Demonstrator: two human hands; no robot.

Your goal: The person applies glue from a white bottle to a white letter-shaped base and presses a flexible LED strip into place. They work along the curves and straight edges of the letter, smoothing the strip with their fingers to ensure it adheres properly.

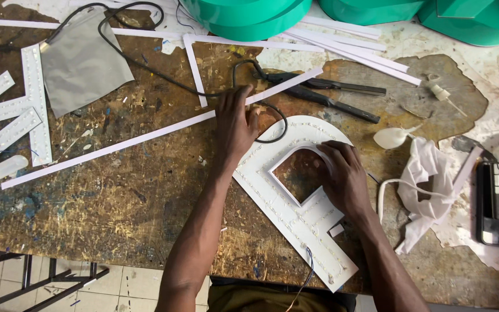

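Pressing down on a white letter-shaped panel point(295, 214) lying flat on the scarred wooden bench point(116, 202), the right hand point(345, 179) rests with fingers spread flat along the inner edge of the cut-out, gripping nothing. The left hand point(237, 124) lies open on the panel's upper corner, touching a long white strip point(145, 136) and a black cable point(272, 136). Small lights already line the panel, and thin wires point(307, 271) trail from its lower end, so the wiring looks largely done; pliers point(324, 92) lie idle just beyond
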